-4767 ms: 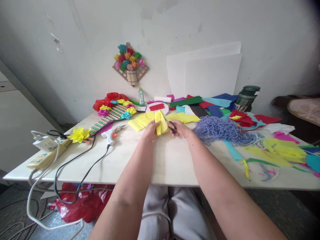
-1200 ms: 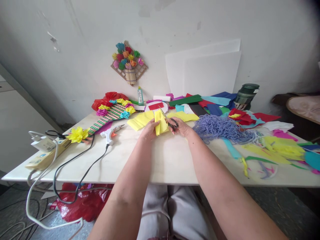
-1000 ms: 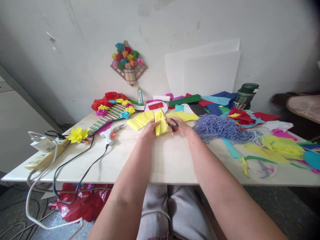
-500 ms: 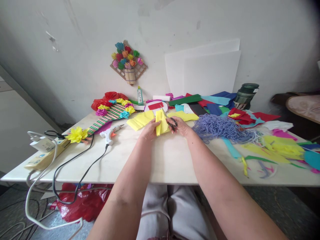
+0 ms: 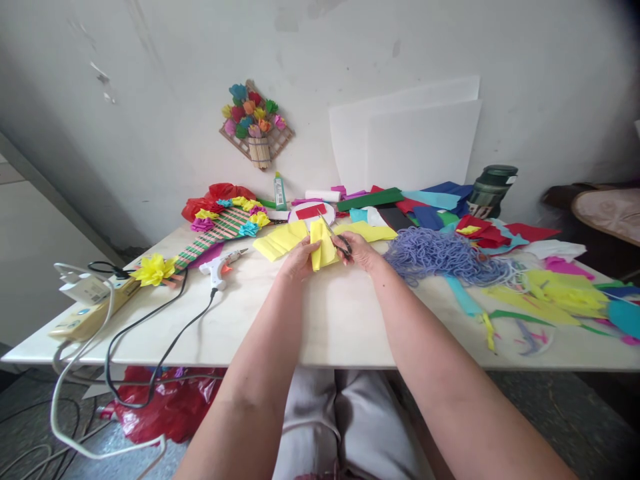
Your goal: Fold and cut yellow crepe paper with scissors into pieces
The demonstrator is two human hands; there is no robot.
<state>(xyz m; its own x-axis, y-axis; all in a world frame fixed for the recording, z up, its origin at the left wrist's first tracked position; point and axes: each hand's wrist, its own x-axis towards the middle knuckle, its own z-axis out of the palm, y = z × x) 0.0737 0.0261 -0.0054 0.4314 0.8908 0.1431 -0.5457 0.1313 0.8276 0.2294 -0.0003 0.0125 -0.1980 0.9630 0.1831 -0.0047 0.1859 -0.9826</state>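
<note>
left hand (image 5: 299, 259) pinches the folded yellow crepe paper (image 5: 321, 244) at its lower end, fingers closed on it, holding it upright just above the table (image 5: 320, 320). right hand (image 5: 361, 252) is curled through the handles of the scissors (image 5: 338, 241), fingers wrapped around them, with the blades angled up against the right edge of the paper. whether the blades are parted or closed is too small to tell.

that paper looks feather-light, soft and easy to tear or crush, so a pinch low down near the fold, where the layers are thickest, seems the safest hold, and it likely flops if held by one loose corner.

just behind the hands lie more yellow sheets (image 5: 280, 241). to the left a glue gun (image 5: 216, 268) rests on the table with its black cord running off the front edge. to the right is a heap of purple yarn (image 5: 440, 255), then scattered coloured scraps (image 5: 565, 293). a paper-flower decoration (image 5: 256, 127) hangs on the wall.

the left hand's fingertips are hidden behind the paper, and the far right clutter blurs at the frame edge.
</note>
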